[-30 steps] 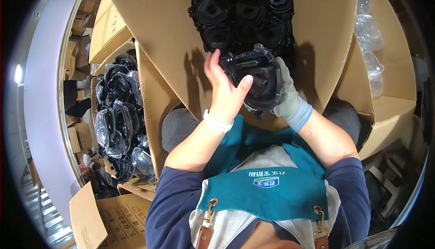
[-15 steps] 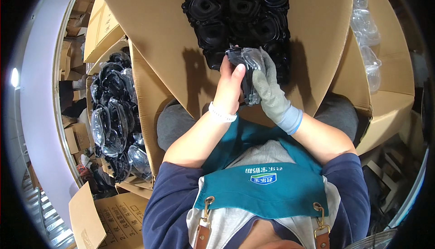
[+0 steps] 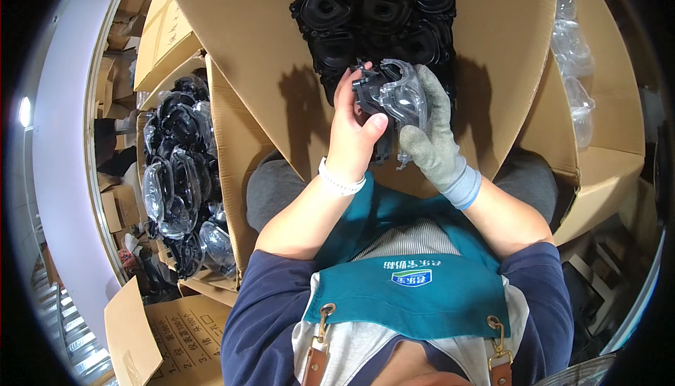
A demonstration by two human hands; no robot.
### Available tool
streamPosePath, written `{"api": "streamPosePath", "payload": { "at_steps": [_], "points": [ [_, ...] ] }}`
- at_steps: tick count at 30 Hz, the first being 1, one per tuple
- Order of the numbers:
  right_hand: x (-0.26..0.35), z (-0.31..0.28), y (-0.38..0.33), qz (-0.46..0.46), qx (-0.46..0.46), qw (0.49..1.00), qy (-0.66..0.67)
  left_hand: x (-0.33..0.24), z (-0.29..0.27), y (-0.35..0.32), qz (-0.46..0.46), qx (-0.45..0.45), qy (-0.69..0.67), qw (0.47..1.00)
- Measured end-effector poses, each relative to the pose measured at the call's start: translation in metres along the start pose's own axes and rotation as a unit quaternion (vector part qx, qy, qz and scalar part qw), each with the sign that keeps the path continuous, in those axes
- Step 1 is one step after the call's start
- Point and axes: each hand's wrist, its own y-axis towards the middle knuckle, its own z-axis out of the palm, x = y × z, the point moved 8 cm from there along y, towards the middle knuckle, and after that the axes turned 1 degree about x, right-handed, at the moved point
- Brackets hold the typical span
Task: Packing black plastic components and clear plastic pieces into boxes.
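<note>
Between the hands, the held part has turned since 0.5 s ago: it stood nearly edge-on, and now the curved face of its clear plastic cover (image 3: 406, 98) shows more. The gloved right hand (image 3: 436, 140) has opened out around that cover, its fingers along the outer side and its thumb low on the near edge. The bare left hand (image 3: 355, 129) pinches the black plastic housing (image 3: 367, 96), fingers on the far side and thumb raised near the lower front. Both parts are held together in the air, in front of the stacked black housings (image 3: 376, 10) in the large cardboard box (image 3: 246, 34). I cannot tell whether the 2 are clipped together or only pressed side by side.

Slipping looks like the main risk: the cover is smooth and rounded, and the glove seems to hold it mostly by its edge. If the 2 parts are not latched, uneven pressure from the 2 thumbs could skew the cover or crack a thin tab. A twist with the housing's small projections caught could snap 1 of them. Bare fingertips might smudge the clear face, and a dropped part could scratch against the stack.
</note>
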Motion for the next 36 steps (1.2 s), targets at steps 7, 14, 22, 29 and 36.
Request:
{"api": "streamPosePath", "payload": {
  "at_steps": [7, 14, 22, 29, 36],
  "points": [
    [-0.002, 0.005, 0.003, 0.013, 0.016, 0.999, 0.043, 0.009, -0.001, -0.004, -0.045, -0.033, 0.095, 0.994],
    [0.008, 0.001, 0.008, 0.031, 0.005, 0.998, 0.049, -0.003, -0.001, -0.004, -0.002, -0.037, 0.093, 0.995],
    [-0.001, 0.007, 0.003, 0.067, 0.025, 0.997, -0.005, 0.0, 0.003, -0.006, -0.009, -0.019, 0.174, 0.985],
    [-0.008, 0.01, -0.006, 0.011, 0.022, 0.985, -0.168, 0.011, 0.008, -0.005, -0.063, 0.011, 0.013, 0.998],
    [-0.014, -0.017, 0.012, 0.198, -0.036, 0.979, -0.036, -0.006, 0.028, -0.002, -0.063, 0.051, -0.186, 0.979]
  ]
}}
